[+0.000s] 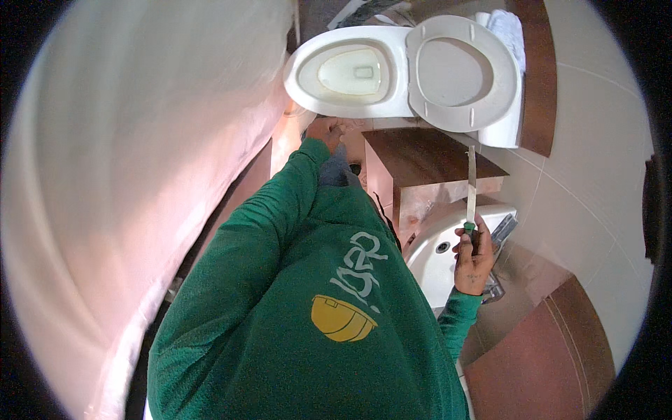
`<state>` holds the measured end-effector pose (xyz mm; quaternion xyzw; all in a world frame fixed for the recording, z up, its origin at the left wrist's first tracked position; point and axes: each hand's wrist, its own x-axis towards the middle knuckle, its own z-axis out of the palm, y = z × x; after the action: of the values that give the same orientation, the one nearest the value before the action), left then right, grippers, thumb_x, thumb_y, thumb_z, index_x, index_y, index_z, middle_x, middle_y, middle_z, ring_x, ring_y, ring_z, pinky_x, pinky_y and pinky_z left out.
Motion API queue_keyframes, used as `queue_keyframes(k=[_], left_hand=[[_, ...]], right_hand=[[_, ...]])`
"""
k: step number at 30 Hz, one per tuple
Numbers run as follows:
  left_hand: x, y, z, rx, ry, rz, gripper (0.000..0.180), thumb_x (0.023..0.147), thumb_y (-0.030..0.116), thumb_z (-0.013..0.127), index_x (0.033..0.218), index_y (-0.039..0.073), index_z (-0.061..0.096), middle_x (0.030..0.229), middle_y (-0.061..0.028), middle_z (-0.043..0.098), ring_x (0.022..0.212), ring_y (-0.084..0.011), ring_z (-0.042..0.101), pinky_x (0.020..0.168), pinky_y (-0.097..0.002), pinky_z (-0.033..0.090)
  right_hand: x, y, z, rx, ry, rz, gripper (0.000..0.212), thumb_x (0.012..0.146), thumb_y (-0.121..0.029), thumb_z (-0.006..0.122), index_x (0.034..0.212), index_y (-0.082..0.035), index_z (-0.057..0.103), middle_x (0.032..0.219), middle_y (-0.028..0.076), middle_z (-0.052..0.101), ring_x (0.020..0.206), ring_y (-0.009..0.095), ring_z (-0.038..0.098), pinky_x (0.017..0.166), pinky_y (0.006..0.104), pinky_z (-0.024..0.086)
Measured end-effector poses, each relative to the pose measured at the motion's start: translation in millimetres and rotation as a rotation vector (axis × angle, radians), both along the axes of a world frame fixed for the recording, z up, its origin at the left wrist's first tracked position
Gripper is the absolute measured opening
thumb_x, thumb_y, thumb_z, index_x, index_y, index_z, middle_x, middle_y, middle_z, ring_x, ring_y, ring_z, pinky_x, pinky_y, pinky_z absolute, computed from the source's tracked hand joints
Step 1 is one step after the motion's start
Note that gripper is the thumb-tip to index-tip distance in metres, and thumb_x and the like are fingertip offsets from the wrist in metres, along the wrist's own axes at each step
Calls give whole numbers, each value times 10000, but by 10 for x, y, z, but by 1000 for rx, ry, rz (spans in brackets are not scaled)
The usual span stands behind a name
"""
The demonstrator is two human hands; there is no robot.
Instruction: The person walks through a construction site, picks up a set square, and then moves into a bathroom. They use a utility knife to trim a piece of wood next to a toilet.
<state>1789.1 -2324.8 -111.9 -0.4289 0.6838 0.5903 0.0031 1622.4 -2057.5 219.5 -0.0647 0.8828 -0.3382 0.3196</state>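
Note:
My right hand (473,257) is closed around the green handle of a long, flat tool with a narrow pale blade (472,182). The tool is held upright in the picture, over the edge of the washbasin (435,256), its tip beside a dark brown ledge. My left hand (325,131) is low beside the white toilet bowl (343,68), its fingers curled. Whether anything is in those fingers is too small and dim to make out. The toilet seat and lid (458,75) are raised against the cistern.
A brown-topped ledge (427,154) stands between the toilet and the washbasin. A metal tap (502,231) rises at the basin's right rim. White cloth (507,35) lies on the cistern. A pale curtain-like surface (154,154) fills the left side; tiled wall (588,161) runs along the right.

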Motion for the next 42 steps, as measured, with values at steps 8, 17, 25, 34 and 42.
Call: queue_keyframes(k=[8,17,25,34,42], left_hand=[[502,537,28,-300,96,49,312,894,201,490,1090,117,718,1047,-181,707,972,-360,662,890,-434,511],[809,1358,135,-273,85,283,269,904,253,613,1103,107,718,1126,-148,700,986,-275,677,901,-371,524],[861,1584,-127,47,23,223,280,923,288,585,1042,78,728,1053,-180,708,996,-314,673,903,-406,517],[653,1548,-474,-53,78,208,291,901,277,540,1072,75,661,958,-218,684,938,-376,654,876,-447,506],[341,1501,-850,67,-10,11,395,895,364,640,1106,30,647,1045,-202,685,967,-353,655,890,-444,505]], right_hand=[[-84,135,-208,-60,144,282,441,998,-136,541,1418,-18,476,1046,86,659,876,130,590,732,263,503],[-115,389,-317,-83,197,390,392,978,-118,531,1358,-25,516,1031,76,633,880,136,581,760,274,490],[-247,97,-195,136,314,700,356,961,-147,574,1307,-66,559,937,79,645,841,177,608,780,328,502],[-532,-622,-399,470,316,1016,337,932,-187,599,1257,-100,607,1094,212,682,1010,413,655,858,458,524],[-987,-1168,-1352,549,265,1411,326,897,-268,642,1187,-119,668,1083,219,679,1004,420,651,882,501,523]])
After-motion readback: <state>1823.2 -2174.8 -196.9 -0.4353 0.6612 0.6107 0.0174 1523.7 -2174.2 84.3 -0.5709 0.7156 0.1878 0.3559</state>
